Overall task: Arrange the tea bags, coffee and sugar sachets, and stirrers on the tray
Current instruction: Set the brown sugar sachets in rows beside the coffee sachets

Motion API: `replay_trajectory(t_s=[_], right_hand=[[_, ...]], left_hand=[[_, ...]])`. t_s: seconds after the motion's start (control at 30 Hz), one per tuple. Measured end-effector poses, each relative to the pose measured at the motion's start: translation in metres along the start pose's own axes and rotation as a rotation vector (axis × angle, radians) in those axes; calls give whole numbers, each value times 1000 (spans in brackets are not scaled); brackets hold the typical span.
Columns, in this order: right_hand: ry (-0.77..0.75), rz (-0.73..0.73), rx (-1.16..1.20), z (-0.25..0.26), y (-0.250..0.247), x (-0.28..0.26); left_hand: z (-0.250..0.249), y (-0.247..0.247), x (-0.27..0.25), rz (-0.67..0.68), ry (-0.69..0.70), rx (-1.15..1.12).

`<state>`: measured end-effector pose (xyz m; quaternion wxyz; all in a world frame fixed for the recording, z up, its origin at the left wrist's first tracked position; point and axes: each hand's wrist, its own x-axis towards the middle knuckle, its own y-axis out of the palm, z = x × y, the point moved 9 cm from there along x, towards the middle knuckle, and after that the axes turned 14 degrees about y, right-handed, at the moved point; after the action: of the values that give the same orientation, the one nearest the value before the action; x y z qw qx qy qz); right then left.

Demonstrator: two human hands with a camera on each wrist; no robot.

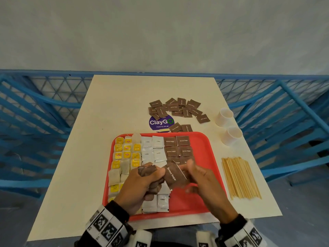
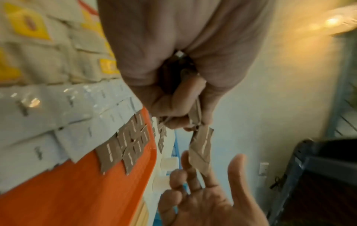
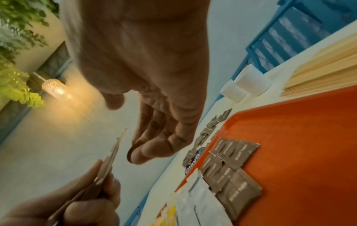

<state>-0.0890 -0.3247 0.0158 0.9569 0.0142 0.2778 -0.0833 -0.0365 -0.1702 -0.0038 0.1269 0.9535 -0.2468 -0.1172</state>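
Note:
My left hand (image 1: 142, 182) grips a small stack of brown sugar sachets (image 1: 173, 175) above the front of the red tray (image 1: 204, 148). One sachet (image 2: 201, 146) sticks out of the stack toward my right hand (image 1: 201, 177). The right hand's fingers (image 3: 154, 151) are relaxed and spread beside it, holding nothing. On the tray, yellow tea bags (image 1: 124, 154) fill the left, white coffee sachets (image 1: 153, 148) the middle, and brown sugar sachets (image 1: 176, 147) lie to their right. Wooden stirrers (image 1: 240, 177) lie in a bundle on the table right of the tray.
A loose pile of brown sugar sachets (image 1: 178, 109) lies on the cream table behind the tray, near a purple sticker (image 1: 161, 122). Two white paper cups (image 1: 224, 116) lie at the right edge. Blue lattice railing (image 1: 44, 107) surrounds the table. The tray's right part is bare.

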Motion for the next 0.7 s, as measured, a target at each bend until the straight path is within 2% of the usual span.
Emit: replay_trajectory(t_s=[0.1,0.23,0.4,0.57,0.7], right_hand=[[34,-30,-3,-22,-1,-5],[196,-164,76,-70,-27,9],[292,-246,-211,-90,-80,53],[241,-222,-385,-77,-90,96],[263,-324,-491,-83,-99,111]], left_hand=[[23,2,-2,-17,-76,-51],[62,-3,-15,-30,-222,113],[70,-21,-21,-72,-286,148],[63,-26,-22,-48,-281,129],[63,-29,-24,-49,-291,118]])
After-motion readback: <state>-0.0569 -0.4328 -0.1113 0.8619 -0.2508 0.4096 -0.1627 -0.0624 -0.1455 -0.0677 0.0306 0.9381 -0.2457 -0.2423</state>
